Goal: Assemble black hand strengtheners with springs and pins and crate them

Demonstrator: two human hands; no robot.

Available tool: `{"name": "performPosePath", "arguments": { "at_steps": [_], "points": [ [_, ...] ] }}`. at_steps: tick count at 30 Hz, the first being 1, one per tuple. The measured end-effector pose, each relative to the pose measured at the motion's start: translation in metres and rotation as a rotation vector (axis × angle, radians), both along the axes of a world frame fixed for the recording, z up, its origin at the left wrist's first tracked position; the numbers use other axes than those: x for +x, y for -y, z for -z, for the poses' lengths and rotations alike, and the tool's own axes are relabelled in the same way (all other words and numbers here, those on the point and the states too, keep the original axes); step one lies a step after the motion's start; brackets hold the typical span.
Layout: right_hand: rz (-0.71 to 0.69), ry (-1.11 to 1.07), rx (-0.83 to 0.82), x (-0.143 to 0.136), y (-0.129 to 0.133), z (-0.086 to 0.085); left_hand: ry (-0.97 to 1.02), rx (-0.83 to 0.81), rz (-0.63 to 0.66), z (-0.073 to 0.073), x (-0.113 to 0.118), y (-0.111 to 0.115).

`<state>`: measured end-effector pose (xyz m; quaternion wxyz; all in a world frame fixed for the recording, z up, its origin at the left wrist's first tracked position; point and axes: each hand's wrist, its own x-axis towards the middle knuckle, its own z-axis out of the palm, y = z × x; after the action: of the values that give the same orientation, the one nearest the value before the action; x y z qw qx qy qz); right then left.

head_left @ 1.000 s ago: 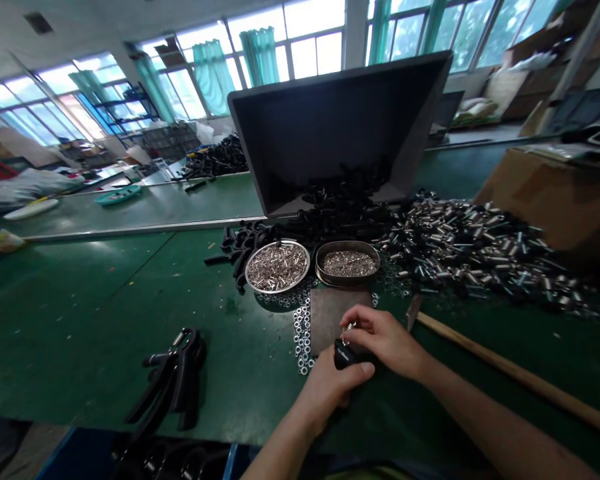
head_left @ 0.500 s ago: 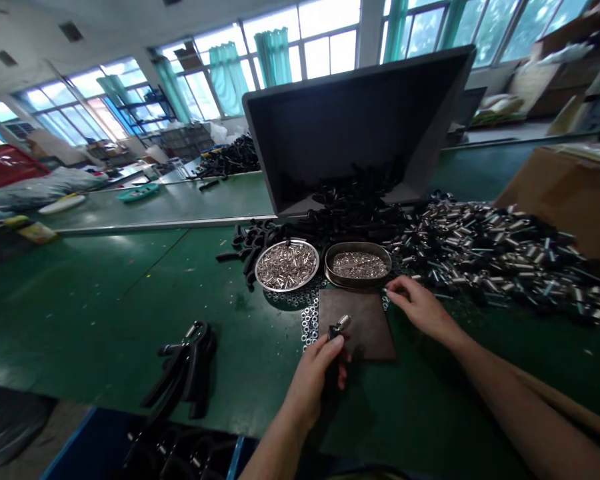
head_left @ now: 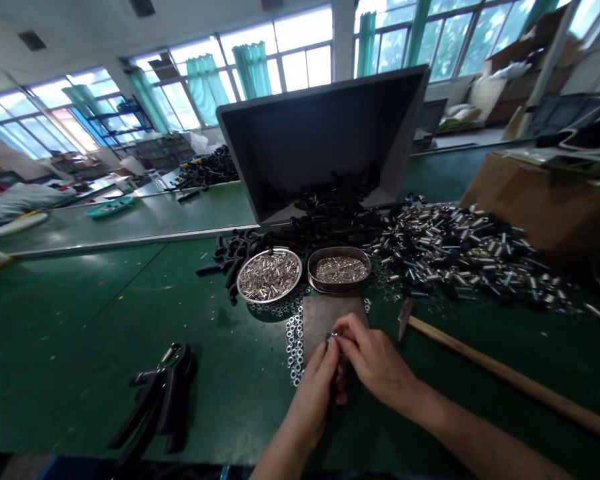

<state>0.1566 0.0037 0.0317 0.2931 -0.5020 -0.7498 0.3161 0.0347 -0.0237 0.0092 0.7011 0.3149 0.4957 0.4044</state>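
My left hand [head_left: 312, 393] is closed on a small black part with a silver metal end [head_left: 333, 335], mostly hidden by the fingers. Pinched fingers of my right hand [head_left: 383, 365] meet the metal end; whether they hold a separate small piece cannot be made out. Both hands are over the near part of a flat brown metal plate [head_left: 316, 319]. Silver nuts [head_left: 295, 347] lie along the plate's left edge, with a few more at its right.
Behind the plate stand a round dish [head_left: 270, 275] and an oval tin [head_left: 340, 288], both holding small metal pins. A hammer [head_left: 485, 363] lies right. Black handles [head_left: 163, 400] lie left. A grey bin [head_left: 325, 147], metal-part heap [head_left: 460, 253] and cardboard box [head_left: 535, 193] are farther back.
My right hand has moved left from the nuts at the plate's right edge to the part in my left hand. The hammer now shows fully. The view has shifted slightly right.
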Motion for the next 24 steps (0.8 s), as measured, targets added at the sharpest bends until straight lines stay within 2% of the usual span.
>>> {"name": "performPosePath", "arguments": {
  "at_steps": [2,4,6,7,8,10,11,13,15,17,20,22,24],
  "points": [
    [-0.008,-0.030,-0.031,0.002,0.003,-0.003,-0.088,0.042,0.029,0.001,-0.001,0.000],
    [-0.090,-0.053,-0.086,0.008,-0.001,-0.007,-0.109,0.061,0.071,0.002,-0.001,0.000],
    [-0.158,-0.014,-0.104,0.021,-0.018,-0.008,-0.057,0.034,0.110,0.002,-0.003,-0.001],
    [-0.134,0.075,-0.058,0.031,-0.031,-0.008,-0.016,0.010,0.122,0.003,-0.005,-0.001],
    [-0.066,0.190,0.014,0.043,-0.047,-0.007,0.026,-0.018,0.127,0.003,-0.006,-0.002],
    [0.201,0.560,0.244,0.071,-0.083,-0.003,0.112,-0.065,0.104,0.005,-0.009,-0.004],
    [0.284,0.637,0.261,0.085,-0.100,0.000,0.151,-0.081,0.076,0.006,-0.010,-0.005],
    [0.364,0.738,0.268,0.110,-0.128,0.007,0.227,-0.109,-0.003,0.006,-0.012,-0.008],
    [0.373,0.786,0.252,0.127,-0.144,0.013,0.306,-0.145,-0.071,0.005,-0.013,-0.011],
    [0.363,0.818,0.255,0.134,-0.149,0.017,0.376,-0.182,-0.124,0.001,-0.014,-0.016],
    [0.353,0.802,0.305,0.128,-0.138,0.016,0.462,-0.258,-0.211,-0.004,-0.019,-0.023],
    [0.332,0.639,0.347,0.115,-0.120,0.008,0.541,-0.306,-0.257,-0.006,-0.023,-0.027],
    [0.255,0.328,0.323,0.096,-0.091,-0.002,0.623,-0.302,-0.286,-0.006,-0.027,-0.030]
  ]
}}
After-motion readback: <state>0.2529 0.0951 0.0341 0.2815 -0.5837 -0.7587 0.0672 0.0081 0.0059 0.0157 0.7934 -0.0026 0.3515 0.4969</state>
